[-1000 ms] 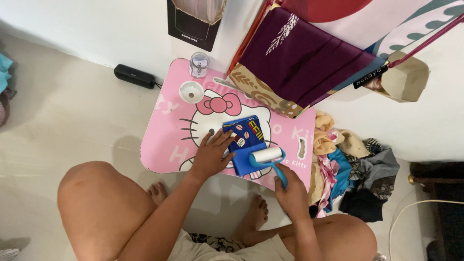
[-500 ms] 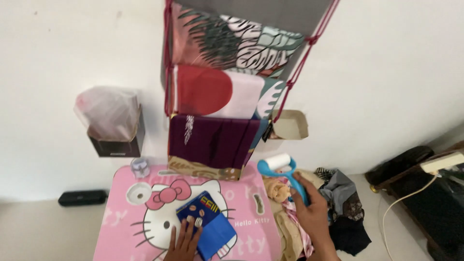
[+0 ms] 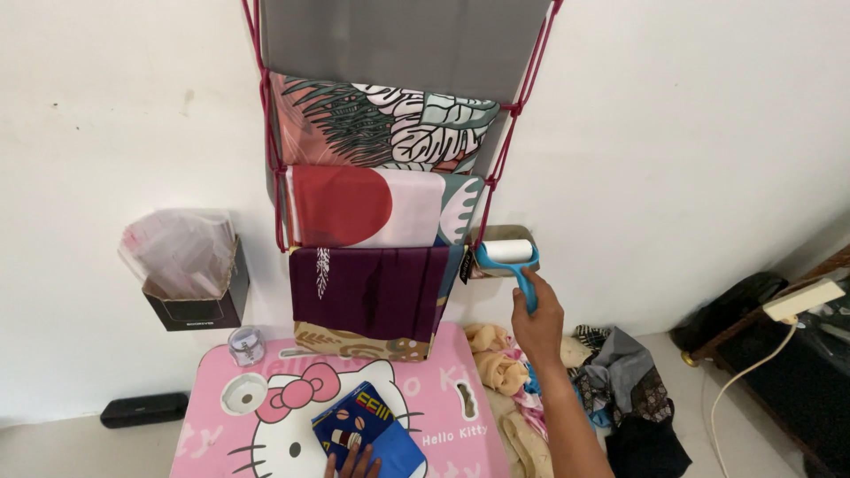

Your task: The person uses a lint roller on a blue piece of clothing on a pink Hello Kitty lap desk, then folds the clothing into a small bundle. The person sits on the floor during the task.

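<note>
beside the hanging fabric organiser (image 3: 390,159) on the white wall, the right hand (image 3: 537,320) is raised with its fingers wrapped tight around the blue handle of a lint roller (image 3: 511,258), whose white roll sits level against a small cardboard box (image 3: 505,235) fixed to the wall, just right of the organiser's purple cloth (image 3: 372,292). low at the bottom edge, the left hand (image 3: 352,463) shows only its fingertips, laid flat and slightly spread on a dark blue folded cloth (image 3: 367,434) that lies on a pink cartoon-cat table (image 3: 239,443); how the rest of that hand sits cannot be told. a small glass jar (image 3: 246,345) stands at the table's back left corner, below a black wall box (image 3: 199,305) holding clear plastic bags. a heap of clothes (image 3: 602,381) lies on the floor right of the table.
</note>
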